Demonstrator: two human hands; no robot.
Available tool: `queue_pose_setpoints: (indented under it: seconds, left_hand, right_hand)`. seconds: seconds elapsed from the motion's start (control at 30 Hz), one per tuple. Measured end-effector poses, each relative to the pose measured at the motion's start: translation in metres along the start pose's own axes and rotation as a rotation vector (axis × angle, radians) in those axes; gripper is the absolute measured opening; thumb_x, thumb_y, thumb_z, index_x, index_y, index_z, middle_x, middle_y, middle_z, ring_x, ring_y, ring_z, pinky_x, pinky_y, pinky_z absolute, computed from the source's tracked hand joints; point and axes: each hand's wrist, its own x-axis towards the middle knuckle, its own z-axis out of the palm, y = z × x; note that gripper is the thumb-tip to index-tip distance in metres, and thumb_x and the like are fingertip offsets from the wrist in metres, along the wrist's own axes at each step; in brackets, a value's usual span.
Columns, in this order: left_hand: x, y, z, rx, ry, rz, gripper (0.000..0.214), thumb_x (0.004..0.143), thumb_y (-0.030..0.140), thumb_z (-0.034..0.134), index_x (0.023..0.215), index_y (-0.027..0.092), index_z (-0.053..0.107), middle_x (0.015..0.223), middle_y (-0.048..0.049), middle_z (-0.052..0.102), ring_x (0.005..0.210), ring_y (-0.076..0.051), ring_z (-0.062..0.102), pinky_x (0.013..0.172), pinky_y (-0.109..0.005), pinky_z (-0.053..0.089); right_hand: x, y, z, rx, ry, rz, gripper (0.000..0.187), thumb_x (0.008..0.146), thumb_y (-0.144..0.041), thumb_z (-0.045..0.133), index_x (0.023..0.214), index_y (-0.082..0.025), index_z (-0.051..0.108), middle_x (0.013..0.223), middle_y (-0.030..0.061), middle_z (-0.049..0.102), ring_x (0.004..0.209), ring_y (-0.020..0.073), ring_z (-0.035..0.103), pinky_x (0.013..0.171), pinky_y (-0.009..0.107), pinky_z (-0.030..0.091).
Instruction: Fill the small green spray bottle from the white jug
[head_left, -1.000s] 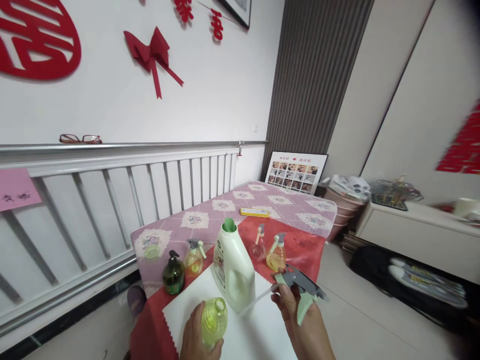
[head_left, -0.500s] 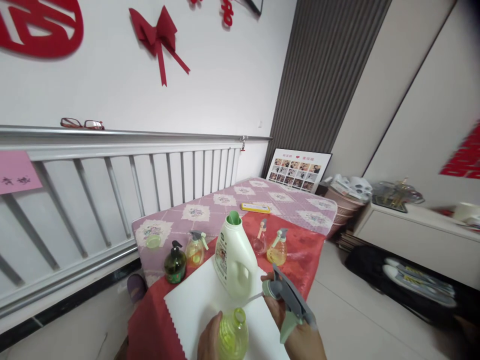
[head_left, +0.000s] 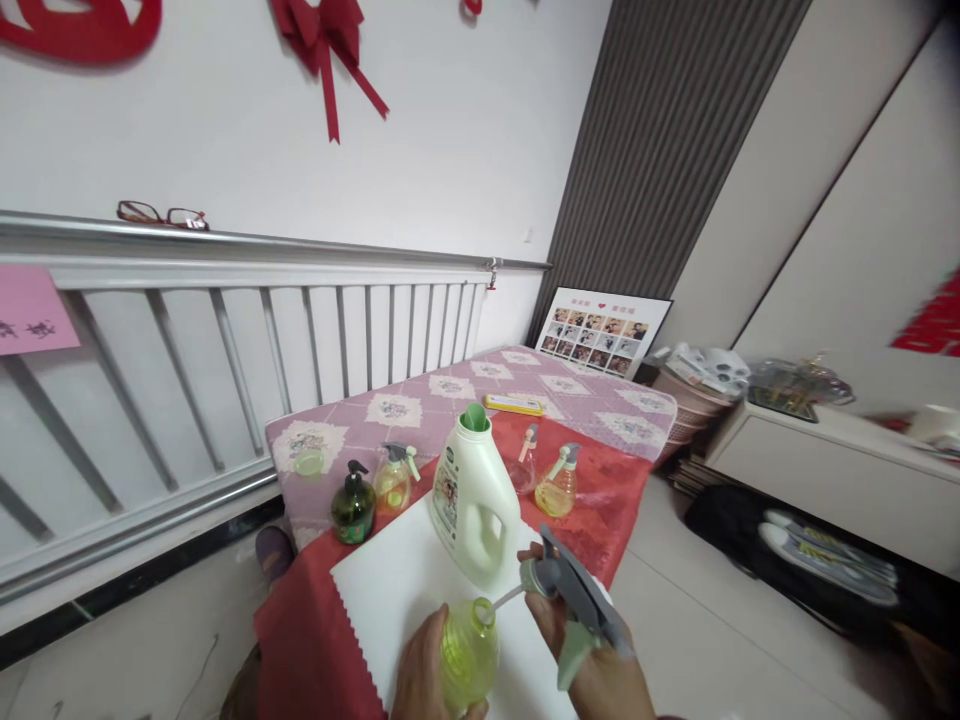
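My left hand (head_left: 421, 668) is wrapped around a yellow-green clear bottle (head_left: 469, 664), which stands open-necked near the front of a white board (head_left: 390, 590). In my right hand (head_left: 551, 615) is a grey and green trigger spray head (head_left: 577, 590), lying partly over the wrist. Its thin dip tube (head_left: 508, 599) points left, with the tip at the bottle's mouth. Just behind stands a large pale green jug (head_left: 474, 505) with a handle and a green cap piece (head_left: 474, 416) in its opening.
A dark green pump bottle (head_left: 353, 508) and a yellowish spray bottle (head_left: 394, 478) stand left of the jug. Behind its right side are a clear pinkish spray bottle (head_left: 525, 462) and an amber one (head_left: 556, 485). A yellow box (head_left: 514, 405) and a pale green lid (head_left: 308, 462) lie farther back.
The dip tube's tip has come from beside the bottle to its mouth. My left hand still holds the bottle, and the whole view has shifted slightly.
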Motion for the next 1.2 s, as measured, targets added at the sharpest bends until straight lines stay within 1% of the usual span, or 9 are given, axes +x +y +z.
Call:
queue_pose_setpoints:
  seconds: [0.1, 0.2, 0.37, 0.47, 0.6, 0.73, 0.93, 1.03, 1.2]
  left_hand:
    - [-0.001, 0.004, -0.002, 0.010, -0.002, 0.014, 0.090, 0.053, 0.015, 0.063, 0.141, 0.005, 0.045, 0.149, -0.0205, 0.053, 0.139, -0.032, 0.050, 0.119, -0.039, 0.038]
    - [-0.002, 0.006, -0.003, 0.013, 0.010, 0.024, 0.089, 0.054, 0.015, 0.063, 0.142, 0.007, 0.046, 0.149, -0.0199, 0.054, 0.139, -0.032, 0.050, 0.119, -0.041, 0.039]
    - [-0.002, 0.005, -0.002, 0.012, 0.012, 0.058, 0.090, 0.055, 0.015, 0.064, 0.143, 0.009, 0.044, 0.150, -0.0184, 0.053, 0.140, -0.031, 0.048, 0.120, -0.044, 0.038]
    - [-0.001, 0.004, -0.004, -0.009, 0.002, 0.064, 0.091, 0.056, 0.016, 0.064, 0.144, 0.009, 0.042, 0.151, -0.0184, 0.052, 0.141, -0.032, 0.047, 0.121, -0.046, 0.037]
    - [0.002, 0.004, -0.009, -0.032, -0.092, 0.059, 0.092, 0.058, 0.019, 0.064, 0.146, 0.005, 0.040, 0.152, -0.0217, 0.049, 0.143, -0.035, 0.044, 0.121, -0.049, 0.036]
    - [0.001, 0.011, -0.013, -0.040, -0.056, 0.034, 0.093, 0.055, 0.017, 0.063, 0.145, 0.006, 0.041, 0.152, -0.0204, 0.049, 0.143, -0.034, 0.044, 0.122, -0.048, 0.034]
    - [-0.001, 0.018, -0.017, -0.058, -0.066, 0.024, 0.093, 0.056, 0.017, 0.064, 0.145, 0.005, 0.040, 0.151, -0.0204, 0.050, 0.143, -0.032, 0.044, 0.123, -0.045, 0.033]
    - [0.000, 0.018, -0.018, -0.064, -0.065, 0.015, 0.093, 0.055, 0.017, 0.064, 0.145, 0.007, 0.041, 0.151, -0.0197, 0.051, 0.142, -0.032, 0.045, 0.122, -0.045, 0.033]
    - [0.000, 0.019, -0.019, -0.051, -0.088, 0.012, 0.093, 0.056, 0.017, 0.064, 0.145, 0.004, 0.040, 0.152, -0.0207, 0.049, 0.143, -0.033, 0.044, 0.123, -0.046, 0.033]
  right_hand:
    - [0.001, 0.009, 0.012, 0.009, -0.087, 0.006, 0.039, 0.083, -0.043, 0.069, 0.116, -0.023, 0.069, 0.112, 0.0103, 0.076, 0.101, 0.0286, 0.072, 0.086, 0.039, 0.060]
    - [0.000, 0.016, 0.021, 0.030, -0.173, 0.012, 0.036, 0.086, -0.043, 0.064, 0.115, -0.021, 0.069, 0.110, 0.0121, 0.076, 0.099, 0.0265, 0.072, 0.084, 0.037, 0.060]
    - [-0.009, 0.024, 0.030, 0.052, -0.259, 0.099, 0.037, 0.084, -0.044, 0.064, 0.111, -0.019, 0.070, 0.110, 0.0139, 0.076, 0.099, 0.0267, 0.072, 0.090, 0.039, 0.058]
    - [-0.012, 0.029, 0.033, 0.037, -0.282, 0.121, 0.039, 0.084, -0.044, 0.062, 0.113, -0.018, 0.069, 0.114, 0.0154, 0.075, 0.106, 0.0280, 0.069, 0.096, 0.041, 0.055]
    - [-0.013, 0.032, 0.032, 0.024, -0.319, 0.118, 0.041, 0.085, -0.046, 0.060, 0.115, -0.018, 0.068, 0.118, 0.0164, 0.073, 0.108, 0.0280, 0.068, 0.095, 0.040, 0.055]
    - [-0.012, 0.027, 0.031, 0.021, -0.361, 0.136, 0.043, 0.083, -0.048, 0.061, 0.113, -0.018, 0.068, 0.117, 0.0171, 0.073, 0.108, 0.0287, 0.069, 0.096, 0.040, 0.054]
    - [-0.011, 0.019, 0.031, 0.022, -0.385, 0.160, 0.042, 0.082, -0.049, 0.061, 0.110, -0.018, 0.068, 0.112, 0.0154, 0.075, 0.101, 0.0280, 0.071, 0.092, 0.040, 0.055]
    - [-0.009, 0.016, 0.029, 0.009, -0.396, 0.144, 0.039, 0.080, -0.046, 0.063, 0.108, -0.019, 0.069, 0.111, 0.0143, 0.076, 0.100, 0.0281, 0.071, 0.091, 0.041, 0.055]
    - [-0.009, 0.014, 0.028, -0.053, -0.411, 0.111, 0.036, 0.081, -0.043, 0.062, 0.106, -0.019, 0.068, 0.109, 0.0143, 0.075, 0.098, 0.0277, 0.070, 0.090, 0.040, 0.055]
